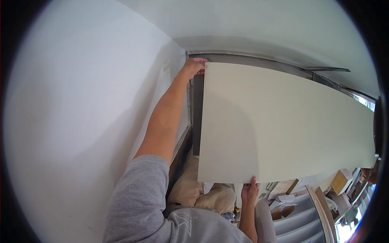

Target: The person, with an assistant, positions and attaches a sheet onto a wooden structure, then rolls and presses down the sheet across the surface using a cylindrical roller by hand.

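We pinch panel [291, 125] at upper corner, left hand's [196, 66] fingers; right hand [250, 190] grips lower edge, thumb on face. Panel's long axis runs rightward from left fingers, mostly past right ones. Left hand nearer frame [243, 59].

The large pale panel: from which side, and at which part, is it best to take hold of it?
Probably at two well-separated edge places, since the panel is wide, flat and shows no handle: the upper-left corner from the left, where the left hand is, and the lower edge from below, where the right hand has its thumb on the front face.
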`<state>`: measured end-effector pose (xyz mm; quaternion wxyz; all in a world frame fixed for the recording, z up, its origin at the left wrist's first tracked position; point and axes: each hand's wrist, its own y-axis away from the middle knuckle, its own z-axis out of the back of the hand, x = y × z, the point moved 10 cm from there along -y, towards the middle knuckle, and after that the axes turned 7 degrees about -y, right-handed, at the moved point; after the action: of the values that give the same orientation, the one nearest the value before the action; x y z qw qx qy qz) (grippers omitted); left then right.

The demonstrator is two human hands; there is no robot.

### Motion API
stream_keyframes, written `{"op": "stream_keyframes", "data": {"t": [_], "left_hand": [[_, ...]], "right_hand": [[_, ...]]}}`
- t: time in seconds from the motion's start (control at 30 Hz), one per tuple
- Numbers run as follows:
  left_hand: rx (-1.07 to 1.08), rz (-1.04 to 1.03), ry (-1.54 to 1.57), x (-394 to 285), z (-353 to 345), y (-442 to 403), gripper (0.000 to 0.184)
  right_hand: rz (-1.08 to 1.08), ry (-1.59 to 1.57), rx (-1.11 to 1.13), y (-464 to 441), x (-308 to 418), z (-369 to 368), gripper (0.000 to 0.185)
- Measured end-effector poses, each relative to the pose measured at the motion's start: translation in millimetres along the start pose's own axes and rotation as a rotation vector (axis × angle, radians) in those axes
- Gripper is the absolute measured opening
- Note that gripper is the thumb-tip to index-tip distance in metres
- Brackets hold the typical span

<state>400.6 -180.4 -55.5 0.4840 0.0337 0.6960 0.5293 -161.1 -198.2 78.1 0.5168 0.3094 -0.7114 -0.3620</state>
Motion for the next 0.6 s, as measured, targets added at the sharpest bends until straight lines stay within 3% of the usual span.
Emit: {"op": "stream_keyframes", "data": {"t": [0.6], "left_hand": [[0.042, 0.079, 0.022, 6.0, -3.2, -13.4, 0.027]], "right_hand": [[0.016, 0.005, 0.016, -4.8, 6.8, -5.4, 0.029]]}}
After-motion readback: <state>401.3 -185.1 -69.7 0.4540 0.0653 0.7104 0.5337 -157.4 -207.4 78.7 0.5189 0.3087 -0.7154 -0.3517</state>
